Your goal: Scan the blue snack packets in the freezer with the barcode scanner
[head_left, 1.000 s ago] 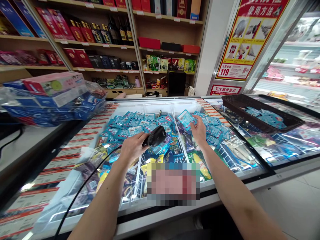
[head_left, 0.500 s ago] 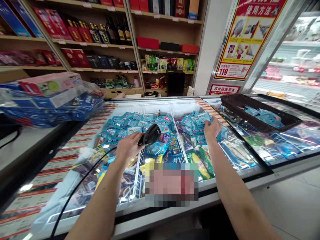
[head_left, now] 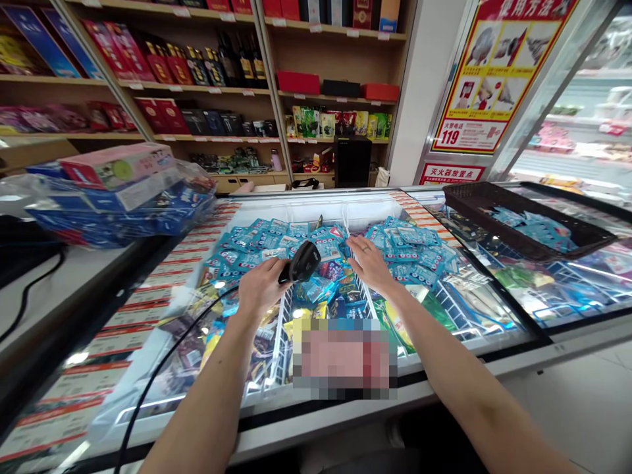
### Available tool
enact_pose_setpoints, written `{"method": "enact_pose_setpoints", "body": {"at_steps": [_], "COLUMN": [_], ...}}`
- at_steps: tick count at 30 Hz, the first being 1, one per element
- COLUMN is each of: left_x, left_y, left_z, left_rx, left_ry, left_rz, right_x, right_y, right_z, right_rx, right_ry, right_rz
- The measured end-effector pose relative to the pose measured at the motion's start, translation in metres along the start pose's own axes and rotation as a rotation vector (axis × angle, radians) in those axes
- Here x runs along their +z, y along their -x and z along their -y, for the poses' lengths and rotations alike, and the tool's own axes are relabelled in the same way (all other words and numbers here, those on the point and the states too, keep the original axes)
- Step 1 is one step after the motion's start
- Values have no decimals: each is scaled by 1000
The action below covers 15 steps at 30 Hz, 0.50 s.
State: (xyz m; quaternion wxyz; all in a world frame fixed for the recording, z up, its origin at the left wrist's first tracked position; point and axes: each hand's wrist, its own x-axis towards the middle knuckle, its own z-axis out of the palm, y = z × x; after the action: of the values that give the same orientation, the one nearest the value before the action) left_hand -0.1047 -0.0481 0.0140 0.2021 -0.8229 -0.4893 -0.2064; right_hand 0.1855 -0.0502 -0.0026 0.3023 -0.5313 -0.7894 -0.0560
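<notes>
1. Overall bright, cool white light; the freezer's white inner wall [head_left: 306, 209] glows.
2. Blue packets [head_left: 296, 230]: well lit, colour clear, small print unreadable.
3. Glass lid [head_left: 79, 359], left: hard white glare spots and pale streaks of reflection.
4. Display case [head_left: 577, 125], far right: washed out, contents soft.
5. Back shelves [head_left: 340, 54]: dimmer, warmer, reasonably sharp toward the middle.
6. Bottom centre, below the freezer's front edge: near black, detail lost.
7. Wide-angle stretch; uprights lean and outer edges smear.
8. Mosaic block [head_left: 345, 359], lower middle, hides what lies there.
</notes>
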Motion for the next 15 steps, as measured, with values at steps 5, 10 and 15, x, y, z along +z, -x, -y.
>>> {"method": "enact_pose_setpoints", "body": {"at_steps": [5, 10, 15], "left_x": [0, 0, -1], "left_y": [0, -1, -1], "left_z": [-2, -4, -4], "left_rx": [-3, 0, -3], "left_ry": [7, 28, 38], "left_rz": [15, 13, 22], "right_x": [9, -1, -5], "right_y": [3, 2, 2], "right_z": [6, 15, 16], "right_rx": [-95, -113, -22], "right_ry": [12, 38, 38], "right_rz": [200, 174, 70]}}
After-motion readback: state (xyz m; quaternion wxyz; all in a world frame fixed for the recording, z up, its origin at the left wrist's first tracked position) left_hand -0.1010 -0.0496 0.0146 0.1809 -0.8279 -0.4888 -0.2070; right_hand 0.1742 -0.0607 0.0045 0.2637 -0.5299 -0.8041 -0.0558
